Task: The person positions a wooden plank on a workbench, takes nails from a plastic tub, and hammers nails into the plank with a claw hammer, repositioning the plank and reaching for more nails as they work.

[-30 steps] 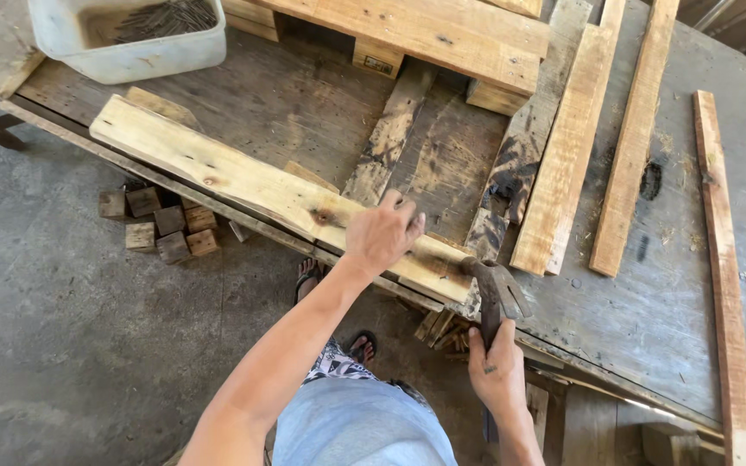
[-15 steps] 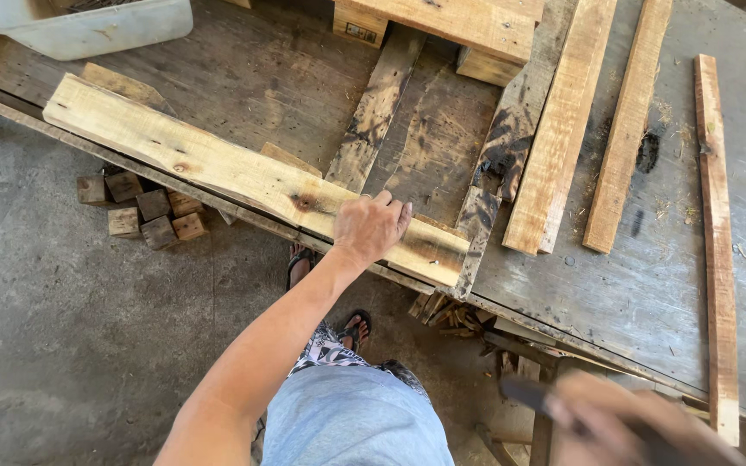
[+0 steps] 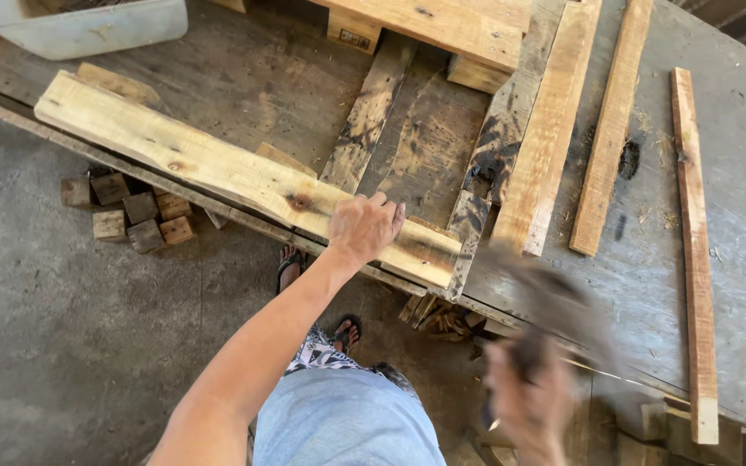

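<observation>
- Since 0.5 s ago: right hand has come up from the bottom frame edge, now blurred in mid-swing beside the table's near edge; left hand has not moved off the plank.
- Left hand: palm down, fingers spread flat over the pale plank, pressing on it rather than wrapping it. Hand sits near the plank's right end.
- Plank lies slantwise along the near edge of the worktable, most of its length running away to the left of the left hand.
- Right hand: fist closed round a dark handle; a blurred dark mass above the knuckles is probably a hammer, head too smeared to confirm.
- Just right of the left hand: dark weathered board, its near end at the plank's right end.
- Further right: two pale slats, then a long thin strip near the table's far side.
- Below-left of the left hand, on the floor: small wood blocks.
- White tub well off, up-left.
</observation>
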### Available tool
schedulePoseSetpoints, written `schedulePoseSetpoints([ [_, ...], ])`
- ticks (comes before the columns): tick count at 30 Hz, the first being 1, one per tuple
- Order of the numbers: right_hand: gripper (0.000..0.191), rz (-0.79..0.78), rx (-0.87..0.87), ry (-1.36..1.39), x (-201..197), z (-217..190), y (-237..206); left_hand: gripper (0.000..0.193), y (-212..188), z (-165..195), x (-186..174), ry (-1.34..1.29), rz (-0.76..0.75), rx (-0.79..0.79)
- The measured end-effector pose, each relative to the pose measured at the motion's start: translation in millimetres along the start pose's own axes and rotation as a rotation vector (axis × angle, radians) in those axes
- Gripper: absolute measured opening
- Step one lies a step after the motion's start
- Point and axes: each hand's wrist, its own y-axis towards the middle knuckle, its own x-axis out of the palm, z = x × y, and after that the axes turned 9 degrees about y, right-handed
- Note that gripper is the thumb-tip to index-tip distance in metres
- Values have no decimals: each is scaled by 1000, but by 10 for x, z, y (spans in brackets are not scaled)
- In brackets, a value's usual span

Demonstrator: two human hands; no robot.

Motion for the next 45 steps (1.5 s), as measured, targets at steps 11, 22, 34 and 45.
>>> schedulePoseSetpoints([
  [11,28,-199,165,-321,653,89,146,52,-30,5,40,21,-83,-10],
  [22,26,281,-532,207,-484,-683,170,55,23,2,99,27,-172,19],
  [34,25,151,-177,111,-174,-137,119,56,74,-7,-42,-9,-178,21],
  [45,23,-187,34,-357,798,797,197,50,28,51,-87,-37,-84,11],
])
